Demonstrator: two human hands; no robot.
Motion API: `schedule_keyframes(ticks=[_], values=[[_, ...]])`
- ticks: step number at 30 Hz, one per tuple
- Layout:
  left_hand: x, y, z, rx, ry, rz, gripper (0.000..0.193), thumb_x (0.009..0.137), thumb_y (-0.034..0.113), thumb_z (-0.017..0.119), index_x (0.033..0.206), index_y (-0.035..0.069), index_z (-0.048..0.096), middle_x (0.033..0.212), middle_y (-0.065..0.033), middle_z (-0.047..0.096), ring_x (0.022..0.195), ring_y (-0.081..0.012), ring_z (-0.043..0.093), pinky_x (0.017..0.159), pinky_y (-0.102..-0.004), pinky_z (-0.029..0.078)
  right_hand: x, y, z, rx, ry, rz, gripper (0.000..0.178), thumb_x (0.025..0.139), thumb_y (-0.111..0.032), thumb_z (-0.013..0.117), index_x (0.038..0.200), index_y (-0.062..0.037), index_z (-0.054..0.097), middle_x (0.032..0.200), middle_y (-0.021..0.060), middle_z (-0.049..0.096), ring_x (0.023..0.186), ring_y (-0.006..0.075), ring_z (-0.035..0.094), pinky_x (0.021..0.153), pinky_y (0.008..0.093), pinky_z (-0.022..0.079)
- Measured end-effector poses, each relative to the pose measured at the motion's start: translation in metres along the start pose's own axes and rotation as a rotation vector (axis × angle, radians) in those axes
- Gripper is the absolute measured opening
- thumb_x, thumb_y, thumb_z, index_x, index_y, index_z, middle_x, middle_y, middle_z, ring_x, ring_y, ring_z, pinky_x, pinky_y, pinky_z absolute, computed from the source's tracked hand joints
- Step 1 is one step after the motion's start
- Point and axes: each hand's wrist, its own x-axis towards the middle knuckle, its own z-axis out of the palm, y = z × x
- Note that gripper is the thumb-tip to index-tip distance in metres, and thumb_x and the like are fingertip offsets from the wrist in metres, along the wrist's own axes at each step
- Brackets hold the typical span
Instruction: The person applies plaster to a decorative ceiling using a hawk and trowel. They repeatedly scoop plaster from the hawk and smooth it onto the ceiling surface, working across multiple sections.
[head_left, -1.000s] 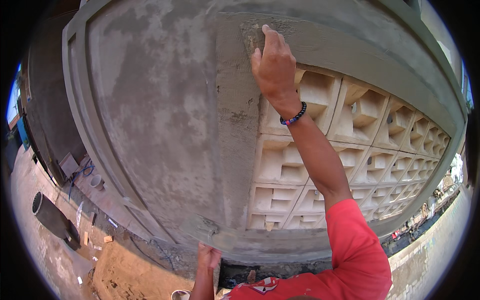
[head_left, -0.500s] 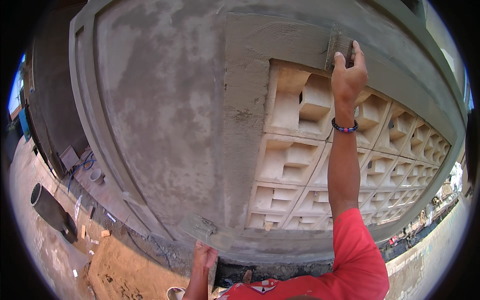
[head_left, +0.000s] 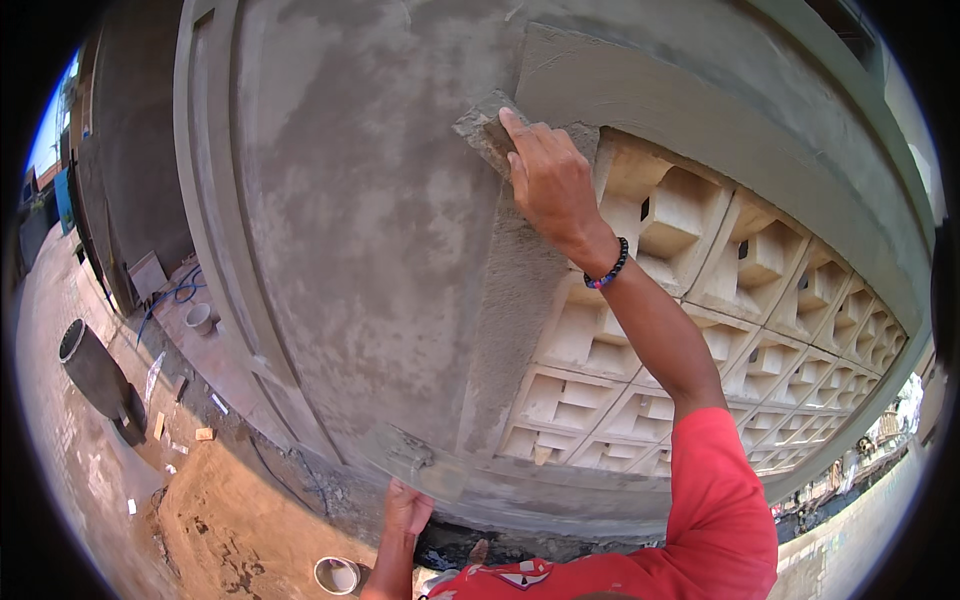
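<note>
My right hand (head_left: 555, 190), a beaded bracelet at its wrist, reaches up with its fingers closed round a small mortar-smeared float (head_left: 490, 130). The float is pressed, tilted, against the wall at the upper left corner of the fresh plaster band (head_left: 640, 80). Low in front of me, my left hand (head_left: 408, 506) grips the near edge of a flat mortar board (head_left: 440, 478) with a lump of wet mortar (head_left: 402, 447) on top. A rougher plaster strip (head_left: 515, 290) runs down beside the pale ventilation blocks (head_left: 670, 215).
Patchy grey wall (head_left: 360, 220) extends left to a raised frame moulding (head_left: 215, 180). A sand heap (head_left: 225, 510), a white bucket (head_left: 337, 575), a dark cylindrical container (head_left: 95, 370) and a pale pot (head_left: 199, 318) lie at ground level on the left.
My right hand has swept the float leftward and slightly down from the band above the blocks to its left corner. The band now looks smoother. My left hand keeps the mortar board nearly still.
</note>
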Motion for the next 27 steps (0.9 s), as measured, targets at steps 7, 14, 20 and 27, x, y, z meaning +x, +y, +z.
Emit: schedule_keyframes(ticks=[7, 14, 20, 27], values=[[-0.011, 0.011, 0.005, -0.063, 0.005, 0.025, 0.052, 0.076, 0.000, 0.070, 0.124, 0.001, 0.049, 0.120, -0.0103, 0.059, 0.111, -0.0238, 0.058, 0.100, -0.0381, 0.045, -0.008, 0.026, -0.065, 0.797, -0.133, 0.486, 0.046, 0.084, -0.002, 0.062, 0.129, 0.0029, 0.051, 0.116, 0.0161, 0.062, 0.102, 0.0152, 0.058, 0.090, 0.0288, 0.046], [-0.016, 0.015, 0.000, -0.089, 0.036, 0.067, 0.054, 0.076, -0.001, 0.069, 0.125, 0.001, 0.048, 0.120, -0.0106, 0.058, 0.113, -0.0243, 0.056, 0.101, -0.0381, 0.043, 0.069, 0.058, -0.084, 0.004, -0.035, -0.168, 0.047, 0.081, -0.001, 0.059, 0.126, -0.0132, 0.057, 0.107, 0.0075, 0.064, 0.091, 0.0230, 0.059, 0.085, 0.0328, 0.047], [-0.006, 0.007, 0.015, -0.069, -0.006, 0.074, 0.057, 0.075, 0.006, 0.073, 0.126, 0.003, 0.047, 0.121, -0.0085, 0.058, 0.111, -0.0237, 0.058, 0.099, -0.0385, 0.046, 0.079, 0.065, -0.069, -0.293, -0.075, -0.365, 0.044, 0.080, -0.002, 0.060, 0.122, -0.0157, 0.059, 0.089, 0.0040, 0.062, 0.080, 0.0250, 0.052, 0.076, 0.0360, 0.046], [-0.007, 0.006, 0.004, 0.001, -0.022, 0.080, 0.056, 0.075, 0.010, 0.076, 0.124, 0.002, 0.049, 0.116, -0.0091, 0.061, 0.106, -0.0246, 0.061, 0.094, -0.0397, 0.049, -0.010, 0.024, -0.073, -0.185, -0.459, -0.390, 0.043, 0.081, -0.001, 0.061, 0.122, -0.0148, 0.060, 0.092, 0.0030, 0.063, 0.082, 0.0227, 0.052, 0.073, 0.0331, 0.045]])
